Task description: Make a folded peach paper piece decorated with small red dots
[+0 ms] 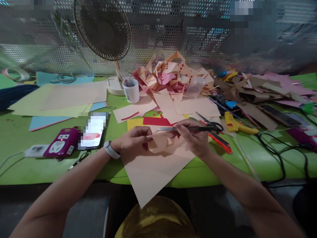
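In the head view, the left hand (131, 140) sat just left of the frame's centre, its fingers pinched shut on the edge of a small folded paper piece (162, 141). The right hand (194, 138), just right of centre, was curled closed around a thin metal tool (173, 129) that lay level across the top of that piece, pointing left. Beneath both hands a large peach paper sheet (151, 172) spread over the green tabletop (29, 168) and hung past its near edge. Black scissors (210, 125) and an orange cutter (220, 140) lay just right of the right hand. A heap of folded paper shapes (173, 77) rose at upper centre, a white cup (131, 91) to its left.
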